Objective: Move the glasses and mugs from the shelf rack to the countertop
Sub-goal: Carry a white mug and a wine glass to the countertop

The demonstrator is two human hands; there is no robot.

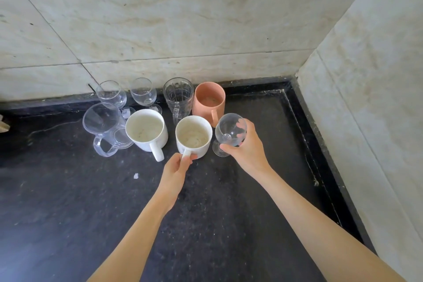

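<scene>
Left hand (177,167) pinches the handle of a white mug (193,137) — stained inside; right hand (246,146) grips a clear wine glass (230,134) upright — both near the countertop's (229,201) back edge.

Our left hand (177,168) pinches the handle of a round white ceramic mug (193,136) standing on the dark speckled stone countertop (68,201). Our right hand (246,149) curls round the bowl of a clear stemmed wine glass (230,131), just right of that mug. Beyond our fingertips stand a terracotta-pink mug (209,101) and a tall ribbed clear glass mug (178,98). Left of our left fingers sit a second white mug (146,129), a clear glass handled mug (105,126) and two more stemmed glasses (112,94).
</scene>
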